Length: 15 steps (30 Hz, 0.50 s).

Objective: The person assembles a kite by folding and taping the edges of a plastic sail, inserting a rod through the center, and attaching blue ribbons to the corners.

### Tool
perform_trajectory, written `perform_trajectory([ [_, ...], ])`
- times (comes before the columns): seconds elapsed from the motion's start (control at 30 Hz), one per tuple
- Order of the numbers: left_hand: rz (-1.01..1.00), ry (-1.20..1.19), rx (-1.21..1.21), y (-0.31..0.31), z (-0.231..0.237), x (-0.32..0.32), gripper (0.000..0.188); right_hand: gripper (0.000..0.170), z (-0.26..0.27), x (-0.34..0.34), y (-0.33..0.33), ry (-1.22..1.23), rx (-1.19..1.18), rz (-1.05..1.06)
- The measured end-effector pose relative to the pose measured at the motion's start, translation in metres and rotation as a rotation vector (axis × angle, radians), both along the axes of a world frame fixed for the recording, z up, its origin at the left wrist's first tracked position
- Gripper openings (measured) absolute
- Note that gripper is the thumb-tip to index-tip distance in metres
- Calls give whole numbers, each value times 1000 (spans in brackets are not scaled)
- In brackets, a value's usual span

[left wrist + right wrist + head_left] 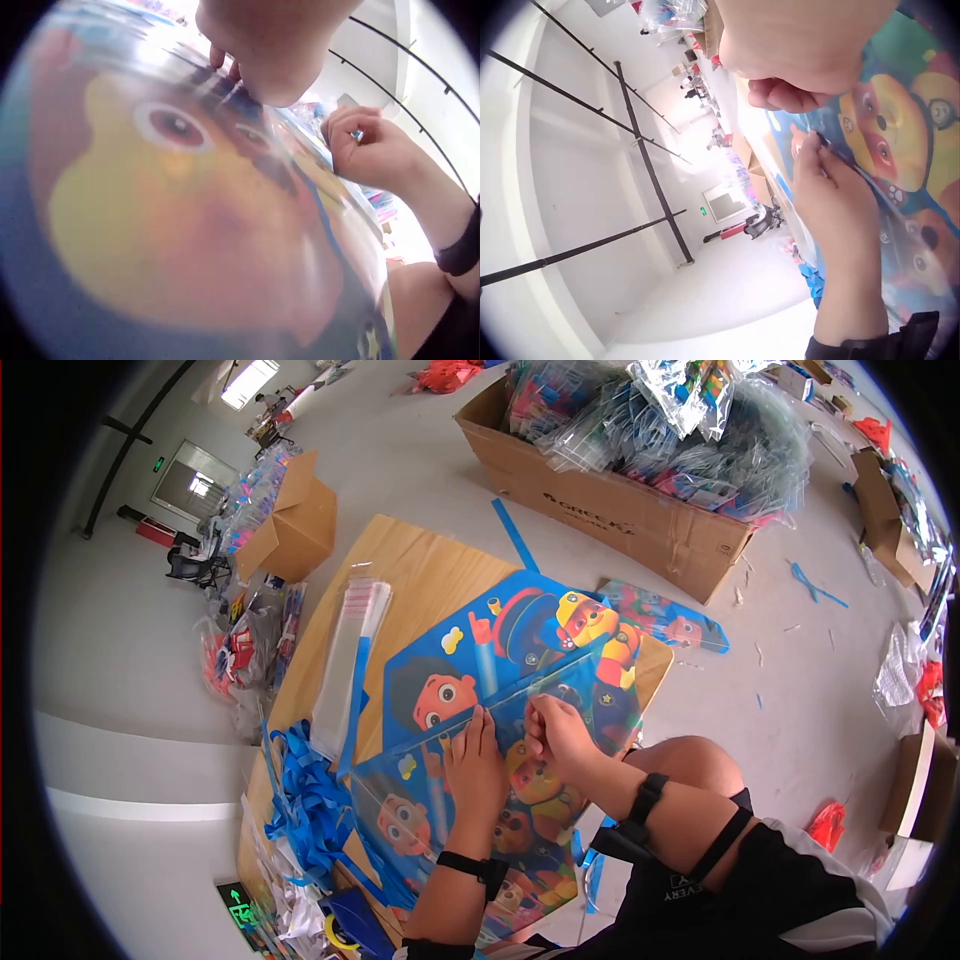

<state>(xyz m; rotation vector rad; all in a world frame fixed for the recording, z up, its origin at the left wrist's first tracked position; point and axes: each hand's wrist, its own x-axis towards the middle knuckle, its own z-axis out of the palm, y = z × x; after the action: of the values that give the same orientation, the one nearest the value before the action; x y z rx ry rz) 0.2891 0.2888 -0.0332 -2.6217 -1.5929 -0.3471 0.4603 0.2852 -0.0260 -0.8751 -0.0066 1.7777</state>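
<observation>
Two printed cartoon sheets, a blue-edged one [436,695] and one under clear film [405,825], overlap on a wooden table [410,550]. My left hand [477,770] lies with extended fingers on the lower sheet, fingertips at its upper edge; it also shows in the right wrist view [836,202]. Close to its right, my right hand [562,738] has curled fingers over the film just below that edge. The left wrist view shows this hand [379,150] as a loose fist with a small bluish glint inside; nothing held can be made out.
Clear sleeves [345,660] are stacked at the table's left, above tangled blue strips [305,800]. Another printed piece [670,618] juts past the far edge. A large carton [600,510] of bagged goods stands beyond, and an open carton [308,525] is at the left.
</observation>
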Motion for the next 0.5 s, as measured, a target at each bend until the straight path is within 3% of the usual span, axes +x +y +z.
perform_trajectory([
  [0.1, 61, -61, -25, -6, -2, 4, 48, 22, 1, -5, -4, -89, 74, 97],
  [0.27, 106, -237, -84, -12, 2, 6, 56, 22, 0, -14, -7, -5, 66, 106],
  [0.33, 41, -37, -27, -13, 0, 5, 58, 22, 0, -15, -10, 33, 18, 100],
  [0.5, -1, 54, -31, -19, 6, 5, 62, 24, -5, -22, -12, 129, 61, 92],
])
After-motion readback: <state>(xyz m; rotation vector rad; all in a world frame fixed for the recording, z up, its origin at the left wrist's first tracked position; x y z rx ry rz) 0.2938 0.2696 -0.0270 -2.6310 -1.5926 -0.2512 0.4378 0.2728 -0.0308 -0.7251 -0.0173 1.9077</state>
